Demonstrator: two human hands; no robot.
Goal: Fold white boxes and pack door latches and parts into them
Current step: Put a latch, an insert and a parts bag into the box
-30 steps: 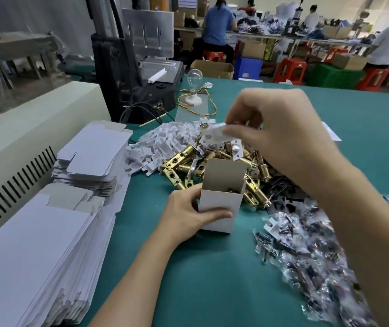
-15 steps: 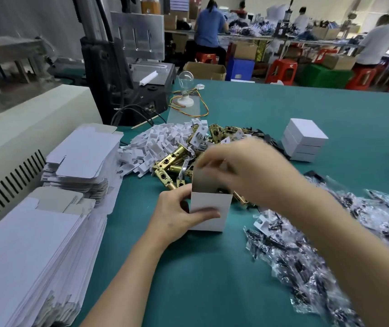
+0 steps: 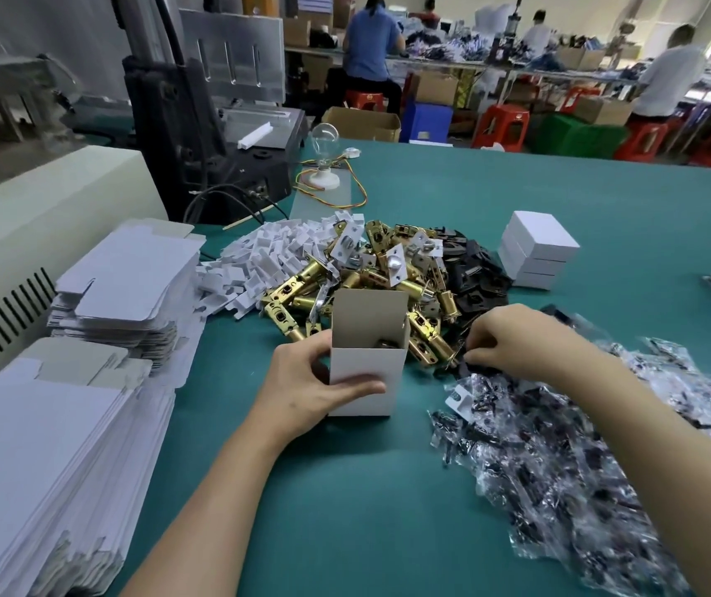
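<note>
Two grips engaged: left grip clamps upright open box; right grip pinches black part, just right of box.

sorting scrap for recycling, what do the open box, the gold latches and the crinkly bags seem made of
The open box: thin paperboard by its look, matte white outside, grey-brown inside, with a folded flap. The gold latches: metal, probably brass-plated; shiny yellow glints. The bags: thin clear plastic film; wrinkled, glossy, dark parts show through.
</note>
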